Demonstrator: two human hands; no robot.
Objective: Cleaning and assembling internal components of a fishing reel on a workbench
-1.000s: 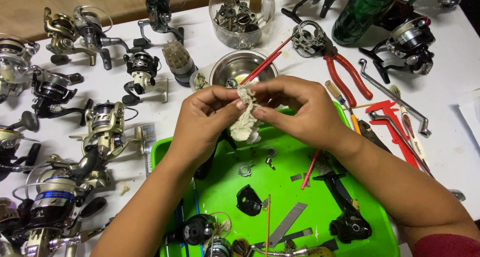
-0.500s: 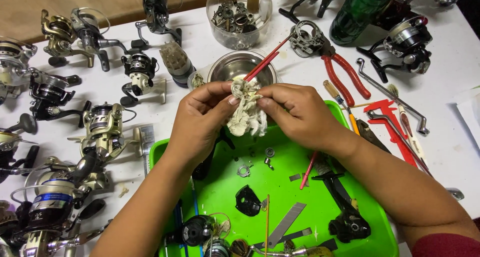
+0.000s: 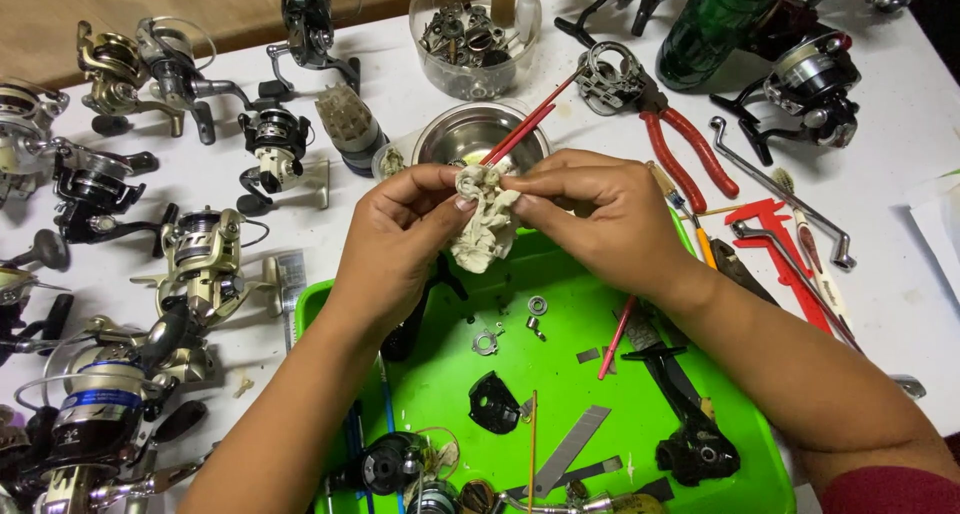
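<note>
My left hand (image 3: 392, 246) and my right hand (image 3: 600, 219) both pinch a crumpled, dirty off-white cloth (image 3: 487, 229) between thumb and fingertips, held above the far edge of a bright green tray (image 3: 600, 414). Whatever small part sits inside the cloth is hidden by its folds. Right behind the cloth is a small steel bowl (image 3: 470, 134) with a red-handled tool (image 3: 522, 129) resting across it. Under my hands, small washers and clips (image 3: 510, 324) lie loose on the tray.
Several fishing reels (image 3: 200, 264) crowd the white table at the left. A clear jar of metal parts (image 3: 470, 34), a green bottle (image 3: 715, 24), red-handled pliers (image 3: 680, 149), a red caliper (image 3: 775, 244) and a reel handle (image 3: 790, 199) lie at the back and right. Black reel parts (image 3: 690, 414) sit on the tray.
Both hands have kept the cloth and shifted slightly, turning and kneading it between the fingertips. Nothing else on the table has moved.
</note>
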